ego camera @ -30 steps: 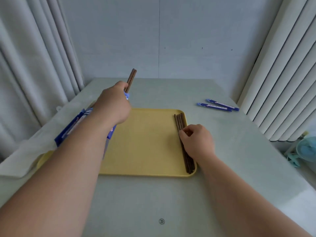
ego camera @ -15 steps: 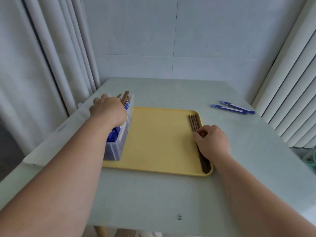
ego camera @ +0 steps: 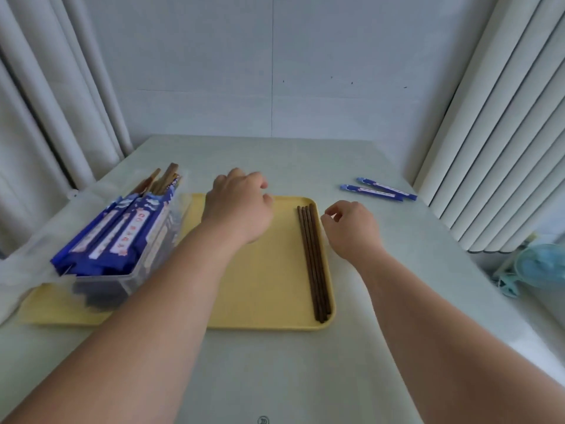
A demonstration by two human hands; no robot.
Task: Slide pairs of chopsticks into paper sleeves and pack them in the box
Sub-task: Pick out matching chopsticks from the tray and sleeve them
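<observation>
Yellow tray (ego camera: 269, 286) under left hand (ego camera: 238, 206), fingers loosely curled, holding nothing. Right hand (ego camera: 351, 231) just beside tray edge, likewise curled and empty, near loose brown chopsticks (ego camera: 315, 261) along tray's right side. At left, clear box (ego camera: 156, 252) packed with blue sleeved pairs (ego camera: 122, 237); bottom blurred. Two blue sleeves (ego camera: 379, 192) farther right on table (ego camera: 275, 377).

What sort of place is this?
Probably a makeshift packing station: a pale green table between white curtains, with a yellow plastic tray of loose brown wooden chopsticks and a clear plastic box of blue-sleeved pairs.

Sleeve (ego camera: 122, 237) txt too blurry.
</observation>
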